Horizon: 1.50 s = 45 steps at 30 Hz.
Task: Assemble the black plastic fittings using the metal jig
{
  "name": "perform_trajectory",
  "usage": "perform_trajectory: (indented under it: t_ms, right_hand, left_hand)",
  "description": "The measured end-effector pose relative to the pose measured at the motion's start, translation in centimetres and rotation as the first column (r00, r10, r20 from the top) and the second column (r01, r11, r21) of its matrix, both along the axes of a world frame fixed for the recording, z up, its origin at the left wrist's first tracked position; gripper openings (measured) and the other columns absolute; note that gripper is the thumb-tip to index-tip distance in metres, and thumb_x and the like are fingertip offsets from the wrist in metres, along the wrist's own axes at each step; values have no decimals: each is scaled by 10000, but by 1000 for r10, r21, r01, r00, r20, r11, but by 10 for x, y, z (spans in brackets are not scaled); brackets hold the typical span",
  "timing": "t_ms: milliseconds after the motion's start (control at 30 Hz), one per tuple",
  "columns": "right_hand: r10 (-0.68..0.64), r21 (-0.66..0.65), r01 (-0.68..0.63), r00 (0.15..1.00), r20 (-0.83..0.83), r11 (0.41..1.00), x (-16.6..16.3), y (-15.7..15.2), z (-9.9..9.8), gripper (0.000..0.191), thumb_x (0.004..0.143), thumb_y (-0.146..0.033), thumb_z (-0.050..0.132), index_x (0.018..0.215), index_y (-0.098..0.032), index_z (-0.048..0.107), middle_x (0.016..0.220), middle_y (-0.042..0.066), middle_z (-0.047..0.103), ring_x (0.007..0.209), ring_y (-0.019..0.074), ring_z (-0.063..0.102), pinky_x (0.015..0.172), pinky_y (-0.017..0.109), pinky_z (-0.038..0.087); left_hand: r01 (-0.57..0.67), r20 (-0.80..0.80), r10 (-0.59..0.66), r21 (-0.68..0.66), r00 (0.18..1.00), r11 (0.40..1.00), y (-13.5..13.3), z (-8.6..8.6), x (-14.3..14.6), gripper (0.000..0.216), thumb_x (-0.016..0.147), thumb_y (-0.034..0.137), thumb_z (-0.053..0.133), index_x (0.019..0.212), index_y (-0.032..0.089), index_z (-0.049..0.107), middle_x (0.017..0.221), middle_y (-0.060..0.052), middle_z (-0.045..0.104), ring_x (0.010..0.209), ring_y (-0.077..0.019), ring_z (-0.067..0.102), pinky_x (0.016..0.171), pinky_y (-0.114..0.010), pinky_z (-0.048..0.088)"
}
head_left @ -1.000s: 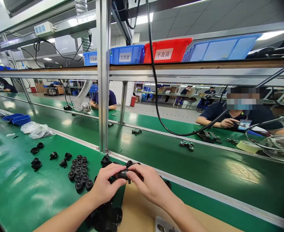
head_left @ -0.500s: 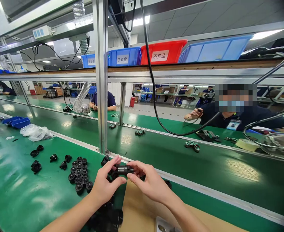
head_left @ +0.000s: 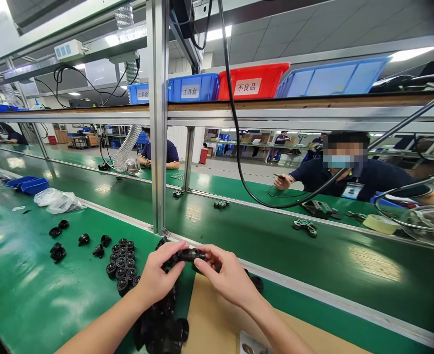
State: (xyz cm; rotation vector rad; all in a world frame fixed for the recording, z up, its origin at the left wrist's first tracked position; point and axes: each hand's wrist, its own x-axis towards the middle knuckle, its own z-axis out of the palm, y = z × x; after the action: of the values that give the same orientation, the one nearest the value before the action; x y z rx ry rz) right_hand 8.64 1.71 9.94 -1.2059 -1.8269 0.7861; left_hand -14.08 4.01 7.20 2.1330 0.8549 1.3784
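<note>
Between my two hands is a black cylindrical part [head_left: 191,254], held level above the front edge of the bench. The fingers and thumb of my left hand [head_left: 161,276] close round its left end. At the other end, my right hand [head_left: 227,274] pinches it with thumb and fingertips, which partly hide that end. Below my left wrist lies a heap of black plastic parts [head_left: 163,327]. Left of the hands, several round black caps [head_left: 121,263] stand in close rows on the green mat [head_left: 36,290]. Brown cardboard [head_left: 211,309] lies beneath my right forearm.
A metal post [head_left: 158,147] rises just beyond my hands. Behind it, a green conveyor [head_left: 246,231] carries small circuit-board assemblies [head_left: 304,227]. A black cable [head_left: 235,123] hangs in front. Across the line sits a co-worker [head_left: 350,172]. Left are a plastic bag [head_left: 60,201] and blue trays [head_left: 32,185].
My left hand's fingers have closed in round the cylindrical part, having been spread more widely. My view has shifted slightly. The co-worker's raised hand has moved lower and left.
</note>
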Motion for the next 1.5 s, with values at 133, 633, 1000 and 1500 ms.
perform_trajectory:
  t_ms: [133, 633, 1000, 1500]
  right_hand:
    - [-33, 145, -14, 947, 320, 989, -10, 0, -19, 277, 985, -301, 623, 1224, -188, 703, 944, 65, 721, 825, 230, 666, 775, 365, 511]
    - [-130, 458, -306, 699, 704, 835, -35, 4, -63, 612, 971, -205, 580, 1574, -247, 486, 1628, 128, 506, 1367, 417, 500, 1192, 688, 269]
    - [-78, 393, -244, 758, 648, 887, -32, -3, -52, 166, 1040, -330, 584, 1144, -235, 673, 1070, 88, 704, 1129, 325, 552, 1050, 573, 362]
    - [-18, 66, -59, 595, 804, 996, -29, -9, -38, 177, 994, -308, 655, 1114, -178, 659, 1019, 116, 776, 920, 318, 753, 710, 370, 437]
  left_hand:
    - [-259, -296, 265, 60, 918, 964, 18, 14, -21, 550, 960, 97, 513, 1485, 240, 593, 1457, -81, 680, 1370, -232, 626, 1158, -385, 542]
    - [-816, -823, 511, 105, 250, 568, 55, 13, -113, 426, 846, 94, 551, 1168, 181, 817, 1252, -241, 665, 1238, -444, 555, 978, -566, 487]
    - [-766, -869, 452, 147, 203, 626, 47, 3, -83, 303, 891, 377, 748, 1053, 130, 814, 1612, -294, 458, 1582, -516, 258, 1226, -734, 205]
    - [-621, -525, 500, -72, 689, 781, 50, 15, -69, 188, 754, 185, 793, 828, 222, 623, 1431, -134, 675, 1397, -374, 569, 1212, -574, 381]
